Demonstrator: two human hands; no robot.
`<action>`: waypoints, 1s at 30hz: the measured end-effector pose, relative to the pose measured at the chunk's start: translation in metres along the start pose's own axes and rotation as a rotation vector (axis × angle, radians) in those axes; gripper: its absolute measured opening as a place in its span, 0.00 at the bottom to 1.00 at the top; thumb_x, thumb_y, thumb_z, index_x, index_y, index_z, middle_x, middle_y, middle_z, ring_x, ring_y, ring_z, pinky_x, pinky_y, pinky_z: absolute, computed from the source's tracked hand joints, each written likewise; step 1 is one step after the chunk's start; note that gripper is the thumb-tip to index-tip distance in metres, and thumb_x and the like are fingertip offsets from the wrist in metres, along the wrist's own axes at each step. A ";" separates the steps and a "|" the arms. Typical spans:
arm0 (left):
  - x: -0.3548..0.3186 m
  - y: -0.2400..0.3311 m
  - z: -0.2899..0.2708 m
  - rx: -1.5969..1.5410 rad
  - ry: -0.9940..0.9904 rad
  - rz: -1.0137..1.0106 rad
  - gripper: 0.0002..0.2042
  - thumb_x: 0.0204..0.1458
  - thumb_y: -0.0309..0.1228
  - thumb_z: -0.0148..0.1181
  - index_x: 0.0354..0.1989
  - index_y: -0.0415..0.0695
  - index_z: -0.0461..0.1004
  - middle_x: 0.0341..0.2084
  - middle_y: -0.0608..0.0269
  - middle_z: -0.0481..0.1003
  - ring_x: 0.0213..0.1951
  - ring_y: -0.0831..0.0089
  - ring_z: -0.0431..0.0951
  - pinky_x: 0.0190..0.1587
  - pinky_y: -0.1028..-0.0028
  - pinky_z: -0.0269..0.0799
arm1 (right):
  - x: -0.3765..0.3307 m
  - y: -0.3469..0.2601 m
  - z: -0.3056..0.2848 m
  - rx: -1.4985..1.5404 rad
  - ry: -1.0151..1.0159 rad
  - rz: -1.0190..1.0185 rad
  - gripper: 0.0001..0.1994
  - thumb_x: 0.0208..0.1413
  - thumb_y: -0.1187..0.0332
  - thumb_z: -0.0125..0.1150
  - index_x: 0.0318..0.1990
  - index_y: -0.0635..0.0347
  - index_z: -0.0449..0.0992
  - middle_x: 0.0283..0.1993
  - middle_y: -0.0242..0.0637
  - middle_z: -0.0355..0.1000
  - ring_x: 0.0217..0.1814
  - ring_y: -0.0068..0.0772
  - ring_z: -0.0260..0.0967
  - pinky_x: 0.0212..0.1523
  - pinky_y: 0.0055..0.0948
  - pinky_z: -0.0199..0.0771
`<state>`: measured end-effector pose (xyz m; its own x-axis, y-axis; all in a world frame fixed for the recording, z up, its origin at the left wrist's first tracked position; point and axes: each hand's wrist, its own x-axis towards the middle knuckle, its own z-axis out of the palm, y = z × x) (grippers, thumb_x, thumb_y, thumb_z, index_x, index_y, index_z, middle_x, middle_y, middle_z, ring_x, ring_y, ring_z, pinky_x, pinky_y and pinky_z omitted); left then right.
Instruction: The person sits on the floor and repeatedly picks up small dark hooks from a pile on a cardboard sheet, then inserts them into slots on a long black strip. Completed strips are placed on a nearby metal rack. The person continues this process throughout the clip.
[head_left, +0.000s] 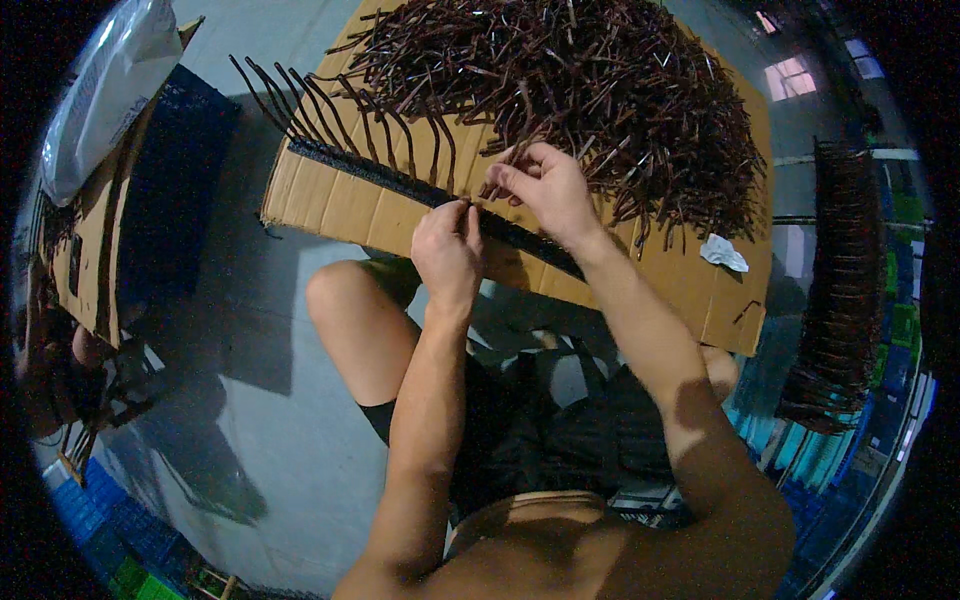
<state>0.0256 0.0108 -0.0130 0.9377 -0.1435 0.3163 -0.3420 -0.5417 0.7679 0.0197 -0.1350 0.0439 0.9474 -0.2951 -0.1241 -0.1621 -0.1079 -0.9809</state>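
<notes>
Head view: left fisheye of a side-by-side pair, facing steeply down
Left hand, right hand: near, from above, around mid-view
Cardboard: beneath, reaching toward upper edge
Floor: farther below

Left hand: pinch grip; left forearm bare, extends forward. Right hand: also pinching, slightly farther forward, near the left; right forearm bare, slants inward.

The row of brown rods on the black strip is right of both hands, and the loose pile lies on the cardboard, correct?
Wrong side: the head view shows the brown rods on the black strip left of both the left hand and right hand. The loose pile is on the cardboard.
</notes>
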 end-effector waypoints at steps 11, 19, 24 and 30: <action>0.000 0.003 -0.001 -0.030 -0.004 0.007 0.05 0.49 0.29 0.58 0.29 0.41 0.74 0.24 0.55 0.74 0.30 0.56 0.73 0.34 0.63 0.67 | -0.014 0.025 0.021 0.029 0.079 -0.188 0.05 0.54 0.78 0.58 0.37 0.66 0.72 0.34 0.34 0.75 0.36 0.21 0.72 0.39 0.20 0.73; 0.000 0.002 -0.001 -0.032 -0.017 0.014 0.05 0.49 0.29 0.58 0.29 0.40 0.74 0.25 0.54 0.74 0.31 0.55 0.73 0.35 0.62 0.68 | -0.019 0.021 0.026 -0.196 0.113 -0.309 0.06 0.52 0.73 0.60 0.35 0.66 0.74 0.33 0.39 0.76 0.34 0.29 0.74 0.36 0.25 0.74; 0.002 0.007 -0.006 -0.055 -0.038 -0.041 0.05 0.48 0.29 0.60 0.30 0.41 0.75 0.26 0.56 0.75 0.30 0.58 0.75 0.35 0.65 0.70 | -0.024 0.007 0.022 -0.444 0.098 -0.360 0.10 0.49 0.65 0.62 0.33 0.64 0.78 0.32 0.44 0.76 0.32 0.42 0.76 0.32 0.29 0.73; -0.006 0.011 -0.004 -0.040 -0.062 0.111 0.09 0.48 0.32 0.63 0.35 0.40 0.76 0.28 0.54 0.77 0.30 0.59 0.78 0.34 0.68 0.74 | -0.026 0.024 0.002 0.052 0.148 -0.159 0.06 0.53 0.75 0.59 0.38 0.66 0.74 0.32 0.35 0.76 0.34 0.24 0.73 0.40 0.24 0.73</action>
<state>0.0156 0.0090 -0.0046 0.8954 -0.2528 0.3665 -0.4451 -0.4863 0.7519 -0.0082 -0.1275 0.0233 0.9084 -0.4146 0.0528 0.0045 -0.1166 -0.9932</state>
